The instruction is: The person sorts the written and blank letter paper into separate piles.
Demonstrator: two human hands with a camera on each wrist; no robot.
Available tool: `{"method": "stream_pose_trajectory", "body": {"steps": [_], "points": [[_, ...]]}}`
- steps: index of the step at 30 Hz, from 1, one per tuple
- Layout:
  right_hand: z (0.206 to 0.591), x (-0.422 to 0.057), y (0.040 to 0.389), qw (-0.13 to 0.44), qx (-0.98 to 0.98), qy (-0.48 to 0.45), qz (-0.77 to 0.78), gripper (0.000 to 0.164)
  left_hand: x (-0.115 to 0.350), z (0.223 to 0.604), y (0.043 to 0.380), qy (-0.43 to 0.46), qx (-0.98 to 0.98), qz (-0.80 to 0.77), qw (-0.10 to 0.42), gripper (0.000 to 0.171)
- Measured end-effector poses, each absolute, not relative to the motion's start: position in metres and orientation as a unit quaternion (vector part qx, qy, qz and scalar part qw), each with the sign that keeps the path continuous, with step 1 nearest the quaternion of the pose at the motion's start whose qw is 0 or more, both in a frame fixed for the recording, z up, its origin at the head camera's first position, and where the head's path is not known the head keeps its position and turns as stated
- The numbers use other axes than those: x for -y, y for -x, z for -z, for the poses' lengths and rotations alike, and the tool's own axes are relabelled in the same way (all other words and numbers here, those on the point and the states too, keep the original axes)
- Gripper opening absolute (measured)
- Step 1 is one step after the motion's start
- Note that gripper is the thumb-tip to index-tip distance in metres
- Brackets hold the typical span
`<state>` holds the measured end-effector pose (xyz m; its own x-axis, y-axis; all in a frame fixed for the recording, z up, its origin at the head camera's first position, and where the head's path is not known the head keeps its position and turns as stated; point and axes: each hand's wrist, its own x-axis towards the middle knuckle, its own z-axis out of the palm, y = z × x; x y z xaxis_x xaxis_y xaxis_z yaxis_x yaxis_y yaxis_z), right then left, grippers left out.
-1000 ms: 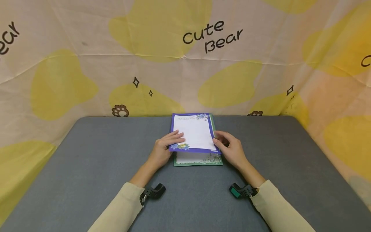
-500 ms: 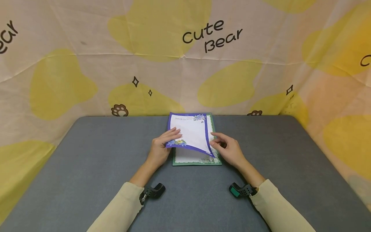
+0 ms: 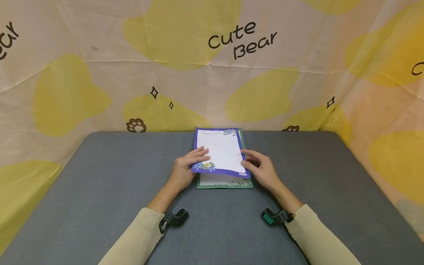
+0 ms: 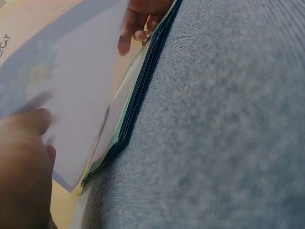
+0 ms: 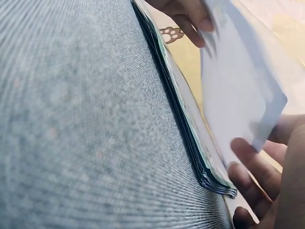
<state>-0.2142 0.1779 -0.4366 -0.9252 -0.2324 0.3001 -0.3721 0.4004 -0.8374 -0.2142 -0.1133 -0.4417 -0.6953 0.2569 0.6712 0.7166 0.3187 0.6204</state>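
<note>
A white paper sheet (image 3: 220, 151) with a purple border and printed blue flowers is held raised and tilted at the front. My left hand (image 3: 185, 169) grips its left side, fingers spread over the top face. At the opposite edge, my right hand (image 3: 263, 167) pinches the sheet between thumb and fingers; in the right wrist view its fingertips (image 5: 245, 149) show on the sheet's underside. Below lies a stack of green-bordered sheets (image 3: 216, 180), mostly covered by the raised one. The left wrist view shows the stack's layered dark edge (image 4: 140, 95) and a gap under the purple-bordered sheet.
The stack lies on a grey cloth-covered table (image 3: 132, 176), close to its far edge. Behind hangs a yellow and cream curtain (image 3: 185, 84) with lettering. Each wrist wears a black camera band (image 3: 175, 219), below beige sleeves.
Half a second ago the sheet's right side curled down, its edge away from my right hand. It has since shifted right and flattened, and my right fingers are at that edge again.
</note>
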Motion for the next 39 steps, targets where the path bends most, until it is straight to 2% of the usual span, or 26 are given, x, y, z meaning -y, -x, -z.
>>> {"method": "stream_pose_trajectory", "body": {"steps": [4, 12, 18, 21, 24, 28, 33, 39], "points": [[0.437, -0.180, 0.216, 0.058, 0.811, -0.184, -0.553, 0.038, 0.113, 0.441, 0.213, 0.324, 0.781, 0.497, 0.197, 0.026], [0.433, -0.185, 0.217, -0.008, 0.788, -0.187, -0.587, 0.046, 0.112, 0.440, 0.209, 0.325, 0.795, 0.495, 0.129, 0.025], [0.429, -0.193, 0.220, -0.067, 0.785, -0.181, -0.589, 0.054, 0.113, 0.441, 0.210, 0.302, 0.814, 0.476, 0.141, 0.037], [0.430, -0.195, 0.220, -0.070, 0.773, -0.171, -0.607, 0.055, 0.114, 0.441, 0.211, 0.243, 0.831, 0.472, 0.167, 0.040], [0.431, -0.196, 0.221, -0.065, 0.769, -0.170, -0.613, 0.056, 0.114, 0.440, 0.212, 0.166, 0.832, 0.499, 0.180, 0.032], [0.434, -0.195, 0.222, -0.058, 0.755, -0.180, -0.628, 0.057, 0.115, 0.438, 0.211, 0.105, 0.817, 0.547, 0.147, 0.029], [0.435, -0.196, 0.222, -0.055, 0.741, -0.196, -0.640, 0.059, 0.114, 0.437, 0.212, 0.096, 0.814, 0.565, 0.093, 0.039], [0.433, -0.198, 0.221, -0.073, 0.741, -0.225, -0.629, 0.064, 0.112, 0.439, 0.215, 0.124, 0.794, 0.588, 0.092, 0.041]]}}
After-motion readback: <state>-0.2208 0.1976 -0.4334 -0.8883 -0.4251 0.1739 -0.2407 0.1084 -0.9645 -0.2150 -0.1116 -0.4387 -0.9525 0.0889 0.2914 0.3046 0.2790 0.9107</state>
